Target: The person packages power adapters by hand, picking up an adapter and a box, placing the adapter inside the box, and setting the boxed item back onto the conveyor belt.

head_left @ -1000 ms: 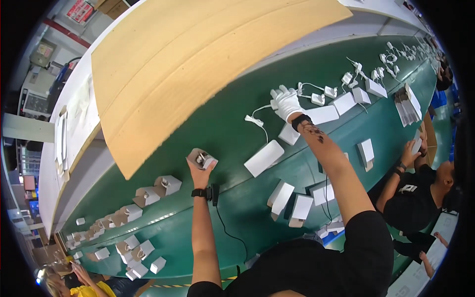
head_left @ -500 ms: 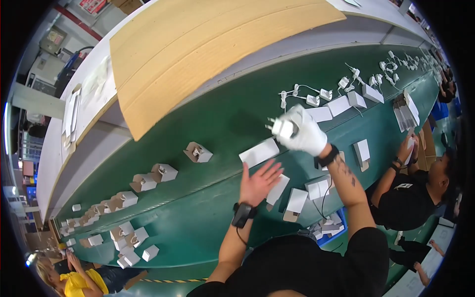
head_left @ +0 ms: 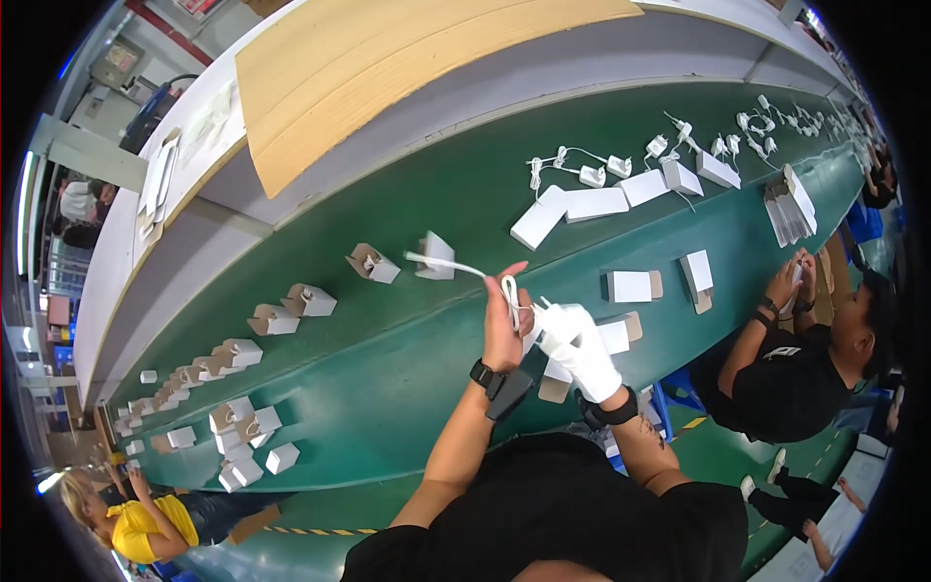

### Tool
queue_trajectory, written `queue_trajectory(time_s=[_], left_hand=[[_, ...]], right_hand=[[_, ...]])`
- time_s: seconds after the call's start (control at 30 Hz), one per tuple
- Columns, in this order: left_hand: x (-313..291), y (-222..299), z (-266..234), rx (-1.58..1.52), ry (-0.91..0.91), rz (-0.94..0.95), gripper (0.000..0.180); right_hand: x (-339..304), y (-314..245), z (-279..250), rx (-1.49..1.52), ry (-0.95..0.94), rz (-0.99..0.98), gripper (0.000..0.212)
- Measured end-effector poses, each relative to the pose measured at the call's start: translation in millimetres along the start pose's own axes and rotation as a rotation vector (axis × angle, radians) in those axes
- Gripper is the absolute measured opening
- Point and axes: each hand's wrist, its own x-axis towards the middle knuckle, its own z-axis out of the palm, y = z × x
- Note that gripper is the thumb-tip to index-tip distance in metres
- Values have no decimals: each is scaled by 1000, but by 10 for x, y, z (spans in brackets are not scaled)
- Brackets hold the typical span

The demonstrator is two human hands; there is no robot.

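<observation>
My bare left hand (head_left: 502, 335) is closed on a white cable (head_left: 510, 296), looped in a bundle, its loose end stretching out to the left. Close beside it, my white-gloved right hand (head_left: 580, 354) grips a white charger plug (head_left: 545, 312), mostly hidden by the fingers, with its prongs pointing up. An upright white box (head_left: 434, 254) with brown inner flaps stands beyond my left hand. Near my right hand lie open white boxes (head_left: 613, 337) and, farther off, another one (head_left: 630, 286).
White boxes (head_left: 596, 202) lie in a row at the belt's far side, with corded chargers (head_left: 619, 167) behind them. Open filled boxes (head_left: 373, 262) line the left. A co-worker (head_left: 805, 364) works at right, another person (head_left: 150, 524) at far left. A cardboard sheet (head_left: 388, 68) overhangs the shelf.
My right hand came back nearer with the charger to meet my left, which was open and now holds the cable. An upright box now stands beyond my left hand. The whole view has shifted.
</observation>
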Motion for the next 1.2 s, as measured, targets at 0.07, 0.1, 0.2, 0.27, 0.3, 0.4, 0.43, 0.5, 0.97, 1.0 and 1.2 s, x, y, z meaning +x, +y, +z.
queue_trajectory(time_s=[0.07, 0.1, 0.2, 0.27, 0.3, 0.4, 0.43, 0.5, 0.97, 1.0, 1.2], left_hand=[[-7, -35, 253, 135, 142, 58, 66], [7, -92, 369, 263, 279, 115, 67], [-1, -215, 353, 464, 449, 214, 68], [-29, -254, 258, 604, 498, 284, 70], [-38, -241, 199, 603, 499, 282, 70], [-45, -44, -87, 1483, 270, 324, 65], [-58, 80, -282, 1487, 394, 305, 61], [-31, 378, -855, 1259, 801, 348, 60], [244, 1023, -1577, 2667, 645, 406, 73], [163, 993, -1573, 2667, 652, 396, 73], [-46, 1053, -1394, 2425, 522, -302, 61]], right_hand=[[87, 51, 116, 63, 29, 71, 30], [141, 84, 179, 119, 62, 141, 28], [224, 227, 309, 67, 100, 180, 26], [243, 357, 364, -153, 130, 109, 24], [256, 467, 341, -153, 131, 111, 24], [315, 810, 163, 208, 256, 218, 23], [353, 706, 186, 211, 248, 218, 23], [406, 417, 181, 208, 281, 128, 23], [233, 360, -408, -68, 513, 70, 34], [250, 374, -418, -255, 491, 12, 35], [411, 297, -319, -576, 344, -216, 37]])
